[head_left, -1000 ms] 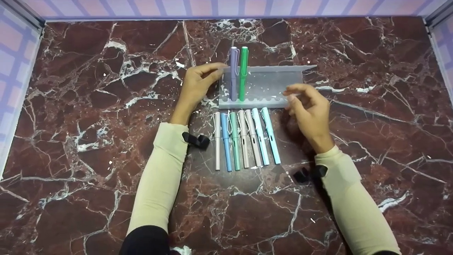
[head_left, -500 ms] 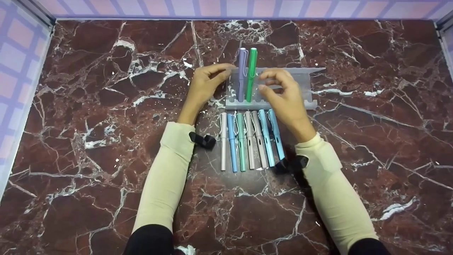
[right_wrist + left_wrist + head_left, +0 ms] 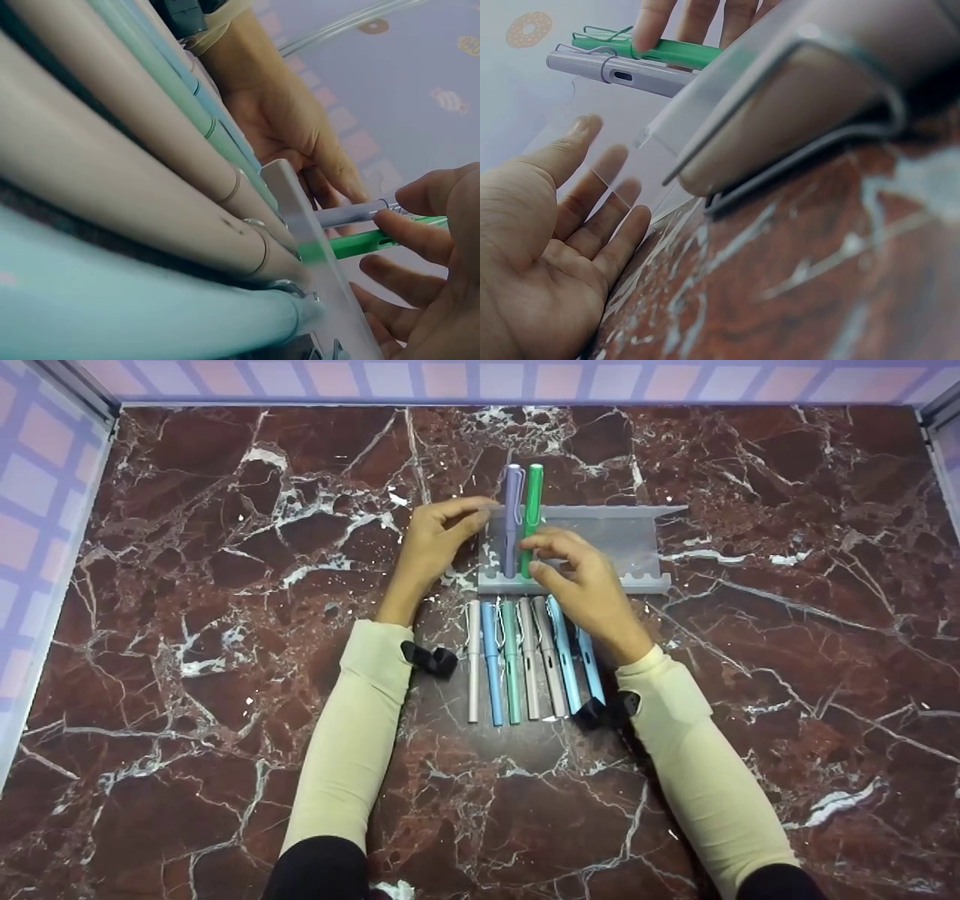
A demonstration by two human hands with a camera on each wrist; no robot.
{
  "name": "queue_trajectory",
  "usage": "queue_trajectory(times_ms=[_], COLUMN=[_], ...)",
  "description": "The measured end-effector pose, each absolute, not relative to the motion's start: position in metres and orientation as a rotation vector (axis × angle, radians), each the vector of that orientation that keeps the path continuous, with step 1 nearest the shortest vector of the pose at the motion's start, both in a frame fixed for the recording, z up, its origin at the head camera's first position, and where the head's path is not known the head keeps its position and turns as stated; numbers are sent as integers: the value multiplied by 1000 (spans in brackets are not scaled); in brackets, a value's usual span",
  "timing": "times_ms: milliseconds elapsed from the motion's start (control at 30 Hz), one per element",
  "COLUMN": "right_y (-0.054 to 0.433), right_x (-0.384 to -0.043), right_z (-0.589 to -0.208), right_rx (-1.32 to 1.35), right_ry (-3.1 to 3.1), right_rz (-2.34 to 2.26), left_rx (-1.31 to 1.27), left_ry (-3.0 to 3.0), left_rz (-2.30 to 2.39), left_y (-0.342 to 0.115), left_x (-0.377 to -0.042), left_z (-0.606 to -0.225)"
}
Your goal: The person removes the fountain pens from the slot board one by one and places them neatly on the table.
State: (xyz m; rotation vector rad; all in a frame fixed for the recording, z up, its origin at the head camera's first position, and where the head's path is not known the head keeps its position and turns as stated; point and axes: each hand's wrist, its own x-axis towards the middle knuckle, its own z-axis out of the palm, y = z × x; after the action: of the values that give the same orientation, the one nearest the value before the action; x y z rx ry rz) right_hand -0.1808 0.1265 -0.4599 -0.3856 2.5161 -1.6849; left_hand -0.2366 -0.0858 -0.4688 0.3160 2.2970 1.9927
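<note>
A clear plastic pen stand (image 3: 600,585) is upright on the table, with a purple pen (image 3: 512,510) and a green pen (image 3: 534,495) side by side at its left end. My left hand (image 3: 442,536) holds the stand's left edge; in the left wrist view its fingers (image 3: 600,217) show through the clear plate. My right hand (image 3: 581,574) is at the green pen. One fingertip touches the pen's barrel in the left wrist view, while the other fingers (image 3: 405,281) spread loosely apart. In front of the stand lie several pens (image 3: 512,667) in grey, blue, green and light blue.
Dark red marble-patterned table (image 3: 225,780) surrounds everything. A pale checked wall (image 3: 480,379) borders the back, with another on the left. Black wrist cameras hang near the row of pens, and the right one partly covers the light blue pens (image 3: 589,667).
My right hand has come in leftward from beyond the stand's right end to the green pen. The left hand stays at the stand's edge. The head view has shifted slightly.
</note>
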Motion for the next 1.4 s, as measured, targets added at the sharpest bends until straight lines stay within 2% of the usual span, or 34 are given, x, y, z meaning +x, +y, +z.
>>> queue_trajectory(times_ms=[300,533,733,1033,1400], right_y=[126,126,128,135,149], right_x=[-182,-182,-183,-182,-170], right_z=[-464,-469,-472,-470,-471], right_rx=[-435,-545,-660,-600,-440], right_ry=[2504,2579,2715,2631,2568], right_rz=[-1714,-1877,-2021,-2281,-2419], left_rx=[343,315,289,287,284], left_ry=[2310,2306,2331,2295,2301], left_rz=[1996,1996,1970,2009,1990], left_y=[-86,-87,-86,-89,-89], left_x=[-234,-246,-235,-249,-250], left_z=[-463,-483,-465,-491,-491])
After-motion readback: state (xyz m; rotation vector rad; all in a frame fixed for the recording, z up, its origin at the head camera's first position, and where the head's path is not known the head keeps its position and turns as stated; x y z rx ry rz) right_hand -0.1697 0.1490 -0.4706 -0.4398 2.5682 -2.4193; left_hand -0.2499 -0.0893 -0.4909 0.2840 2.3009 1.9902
